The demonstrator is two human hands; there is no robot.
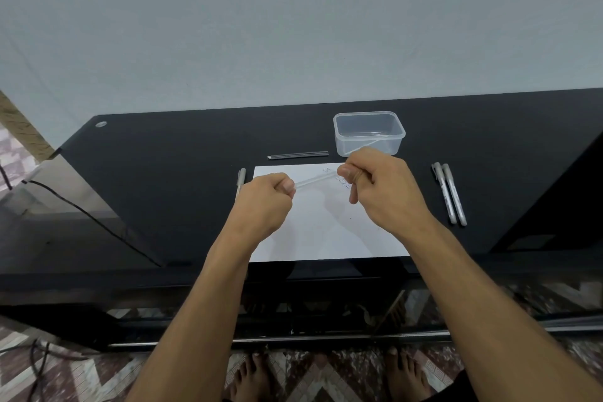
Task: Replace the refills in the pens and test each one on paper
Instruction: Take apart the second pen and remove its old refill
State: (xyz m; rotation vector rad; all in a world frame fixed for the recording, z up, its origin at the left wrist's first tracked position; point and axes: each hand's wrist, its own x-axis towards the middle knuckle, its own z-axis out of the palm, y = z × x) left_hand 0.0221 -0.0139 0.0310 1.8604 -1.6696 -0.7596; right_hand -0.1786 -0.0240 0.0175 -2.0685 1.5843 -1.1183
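1. Pen barrel [315, 180], clear and slim, is held above the white paper [326, 232], slanting up from the left hand [264, 206] to the right hand [381, 186].
2. Left hand grips the lower end with fingers curled and thumb pressed on top; right hand pinches the upper end between thumb and curled fingers.
3. Paper lies at the desk's [163, 173] front edge, with small scribbles near its far right corner; they are too small to read.
4. Three dark refills [297, 155] lie side by side just beyond the paper's far edge.
5. One pale pen [239, 186] lies just beside the paper's left edge, partly hidden by the left hand.
6. Two grey pens [450, 194] lie together toward the desk's right side, dark print on their barrels unreadable.
7. Clear plastic box [368, 132] sits beyond the paper's far right corner, with a thin clear stick inside.
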